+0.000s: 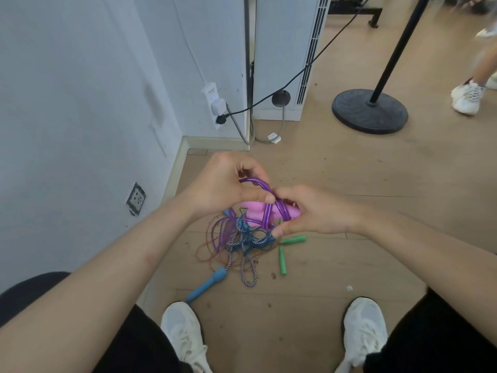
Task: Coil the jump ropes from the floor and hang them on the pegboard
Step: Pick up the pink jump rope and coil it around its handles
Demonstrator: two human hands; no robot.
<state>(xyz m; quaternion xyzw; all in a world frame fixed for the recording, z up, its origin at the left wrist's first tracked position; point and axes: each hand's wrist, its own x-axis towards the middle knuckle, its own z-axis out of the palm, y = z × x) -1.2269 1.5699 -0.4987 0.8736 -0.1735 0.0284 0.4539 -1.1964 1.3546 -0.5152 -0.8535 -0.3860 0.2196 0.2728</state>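
Left hand curled, thumb and fingers pinching the top loop of a glossy purple plastic jump rope. Right hand curled round the same loops from the other side, close against the left thumb; apparently also gripping the rope's pink plastic handles (mostly hidden behind fingers and loops).

Rope held in the air above the wood-look floor, near its left edge where the skirting meets the grey-white wall, with some purple strands trailing down into a tangle.

On the floor below the hands:
- a blue-and-white braided rope, knotted up with a thin reddish-brown cord
- a light-blue foam handle, lying toward the near edge
- two green plastic handles, just right of the tangle and apart from each other

White trainers planted nearer, one on either side. Black round stand base well apart, toward the far right corner.
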